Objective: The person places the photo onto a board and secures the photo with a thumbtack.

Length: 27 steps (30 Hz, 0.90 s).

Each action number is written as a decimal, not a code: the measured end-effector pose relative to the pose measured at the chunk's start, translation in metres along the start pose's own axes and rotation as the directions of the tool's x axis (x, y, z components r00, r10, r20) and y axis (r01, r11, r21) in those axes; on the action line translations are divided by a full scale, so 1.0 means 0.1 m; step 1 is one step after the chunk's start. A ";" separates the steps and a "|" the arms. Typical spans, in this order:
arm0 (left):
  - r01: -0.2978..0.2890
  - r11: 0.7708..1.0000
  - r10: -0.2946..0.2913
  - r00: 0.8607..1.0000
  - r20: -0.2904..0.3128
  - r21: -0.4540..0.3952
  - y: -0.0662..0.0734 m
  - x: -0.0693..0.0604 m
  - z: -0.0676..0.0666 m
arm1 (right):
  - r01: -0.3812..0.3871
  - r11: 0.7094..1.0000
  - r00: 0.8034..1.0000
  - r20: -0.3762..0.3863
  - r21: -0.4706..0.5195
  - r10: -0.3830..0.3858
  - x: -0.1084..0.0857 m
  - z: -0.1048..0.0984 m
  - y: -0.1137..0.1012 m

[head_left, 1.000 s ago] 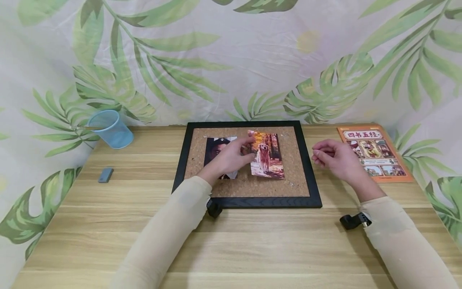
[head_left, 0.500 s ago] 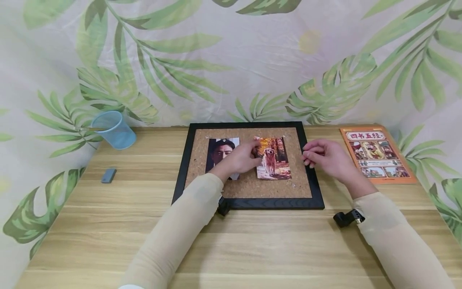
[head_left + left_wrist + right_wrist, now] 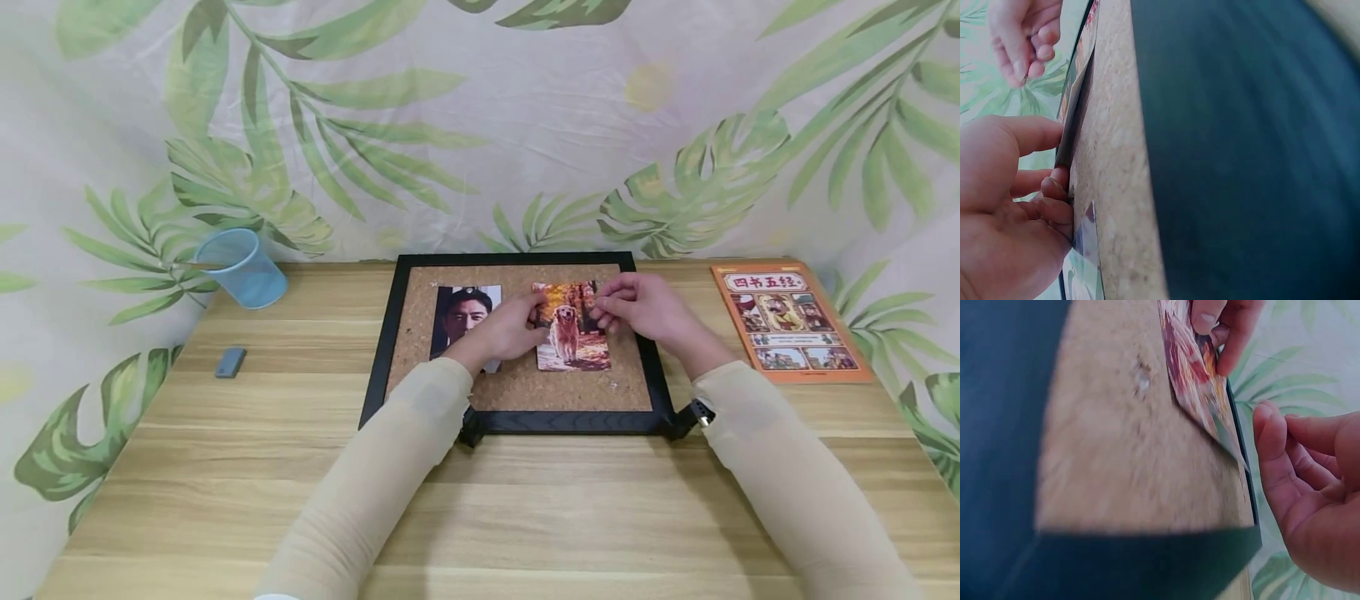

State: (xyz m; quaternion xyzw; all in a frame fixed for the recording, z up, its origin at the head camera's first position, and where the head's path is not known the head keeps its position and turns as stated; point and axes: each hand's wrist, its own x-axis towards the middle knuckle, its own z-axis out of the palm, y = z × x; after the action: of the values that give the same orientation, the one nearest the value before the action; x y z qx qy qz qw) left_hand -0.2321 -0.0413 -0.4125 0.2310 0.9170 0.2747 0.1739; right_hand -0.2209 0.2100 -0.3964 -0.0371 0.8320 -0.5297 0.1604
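A cork board [image 3: 555,393] in a black frame lies on the table, with two photos on it. My left hand [image 3: 510,330] pinches the left edge of the dog photo [image 3: 567,337], thumb on one side and fingers on the other. In both wrist views this photo stands slightly off the cork. My right hand [image 3: 647,308] is over the photo's upper right part, fingertips together. Between them the left wrist view shows the thin tip of a pushpin [image 3: 1025,80], its head hidden by the fingers. A portrait photo [image 3: 467,310] lies left, partly behind my left hand, a pin at its top.
Clear pushpins, such as one pushpin [image 3: 1142,382], sit in the cork near its corners. A blue mesh cup [image 3: 251,271], tilted, and a small grey block [image 3: 230,362] stand on the left. An orange book [image 3: 791,323] lies at the right. A leaf-patterned cloth hangs behind.
My right hand has moved left from beside the frame to over the dog photo's right side. My left hand has shifted slightly right with the photo, which now lies straighter on the board.
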 end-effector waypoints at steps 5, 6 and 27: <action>-0.003 1.000 0.003 1.000 -0.012 -0.005 0.00 0.00 0.00 | -0.003 1.000 1.000 0.006 0.024 0.003 0.21 0.11 -0.05; -0.001 1.000 0.001 1.000 -0.011 -0.007 0.00 0.00 0.00 | -0.007 0.999 1.000 0.006 0.039 0.007 0.24 0.13 -0.06; 0.018 1.000 -0.018 0.999 -0.032 0.003 -0.04 0.01 0.08 | -0.112 0.991 0.994 0.012 0.066 0.112 0.66 0.29 -0.16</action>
State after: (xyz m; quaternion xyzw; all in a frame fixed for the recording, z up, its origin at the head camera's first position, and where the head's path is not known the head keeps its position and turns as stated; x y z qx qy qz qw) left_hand -0.2306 -0.0404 -0.4216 0.2188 0.9222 0.2753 0.1611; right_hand -0.2755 0.1623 -0.4084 0.0128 0.8139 -0.5473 0.1946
